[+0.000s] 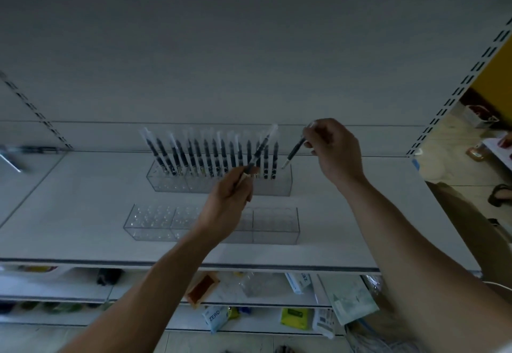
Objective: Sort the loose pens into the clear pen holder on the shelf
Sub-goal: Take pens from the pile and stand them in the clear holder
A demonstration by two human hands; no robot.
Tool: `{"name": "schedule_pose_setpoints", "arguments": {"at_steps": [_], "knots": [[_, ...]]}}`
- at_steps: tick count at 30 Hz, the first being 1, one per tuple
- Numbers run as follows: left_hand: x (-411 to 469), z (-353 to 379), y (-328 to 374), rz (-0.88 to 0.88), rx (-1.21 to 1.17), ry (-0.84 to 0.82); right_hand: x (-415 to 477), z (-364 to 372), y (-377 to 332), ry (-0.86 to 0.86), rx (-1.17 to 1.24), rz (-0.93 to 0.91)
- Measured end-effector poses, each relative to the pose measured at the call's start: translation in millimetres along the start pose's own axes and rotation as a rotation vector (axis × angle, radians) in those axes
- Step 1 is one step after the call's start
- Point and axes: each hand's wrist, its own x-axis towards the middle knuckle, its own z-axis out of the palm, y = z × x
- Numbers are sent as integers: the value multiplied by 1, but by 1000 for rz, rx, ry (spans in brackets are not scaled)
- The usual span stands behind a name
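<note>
your right hand (pixel 332 147) pinches a pen (pixel 294 152) tip-down over the holder (pixel 274 185); line it over a free hole, lower straight. left hand (pixel 227 200) grips another pen (pixel 259 150).

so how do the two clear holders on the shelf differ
The back holder has a row of pens standing in it; the front holder shows none. The back holder sits farther back on the shelf, the front holder nearer its edge. Both are clear, long and divided into sections.
</note>
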Motion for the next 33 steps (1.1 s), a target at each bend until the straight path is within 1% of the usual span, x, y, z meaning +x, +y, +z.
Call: {"name": "schedule_pose_setpoints", "arguments": {"at_steps": [3,6,8,10,12,15,20,21,23,24,25,26,29,30,33], "knots": [[-3,0,3,-8,-5,-8,-3,9,4,-81,-146,-77],[-1,0,4,-14,15,-16,-2,15,-1,-108,-283,-170],[1,0,5,-33,8,-15,2,19,-5,-157,-393,-209],[1,0,6,-35,8,-24,3,22,-5,-190,-461,-205],[2,-1,5,-34,21,-28,1,23,-3,-170,-462,-167],[3,-1,3,-30,38,-30,-2,24,-2,-140,-415,-109],[5,-3,3,-2,113,-63,-8,20,-6,-145,-377,-20],[5,-5,3,-4,129,-69,-12,17,-7,-124,-379,-9],[5,-10,1,-8,153,-77,-24,12,-11,-4,-363,-17],[5,-13,0,-7,162,-79,-32,12,-14,58,-321,-22],[4,-16,0,-5,169,-82,-39,13,-18,81,-242,-4],[4,-19,0,-2,175,-88,-46,17,-23,52,-139,43],[2,-27,4,-9,203,-111,-58,39,-39,-158,79,217],[0,-32,5,-6,223,-117,-60,48,-43,-189,117,235],[-8,-54,3,3,292,-110,-61,74,-56,-194,233,258]]}}
